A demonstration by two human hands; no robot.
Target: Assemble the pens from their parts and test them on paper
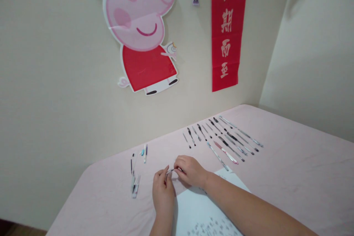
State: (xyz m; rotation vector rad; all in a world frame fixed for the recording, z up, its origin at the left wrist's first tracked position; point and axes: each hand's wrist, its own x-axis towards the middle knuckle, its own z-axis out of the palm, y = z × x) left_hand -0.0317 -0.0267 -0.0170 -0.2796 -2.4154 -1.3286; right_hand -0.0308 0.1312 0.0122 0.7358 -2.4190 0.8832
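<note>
Between my two hands lies a thin pen (170, 170), or a part of one, with a clear section and a dark section; much of it is hidden by my fingers. My left hand (163, 186) pinches its left end. Closed fingers of my right hand (190, 171) grip the other end. Just below the hands is a white sheet of paper (200, 210) covered in handwriting, partly under my right forearm. A light blue pen (218, 156) and a pink-and-white pen (226, 153) lie beyond my right hand.
Several pens and refills, among them a black-gripped pen (231, 147), lie in rows at the back right of the pink-covered table (298, 177). To the left are loose pen parts (135, 188), a white pen (145, 154) and a small blue piece (142, 152). A wall stands behind.
</note>
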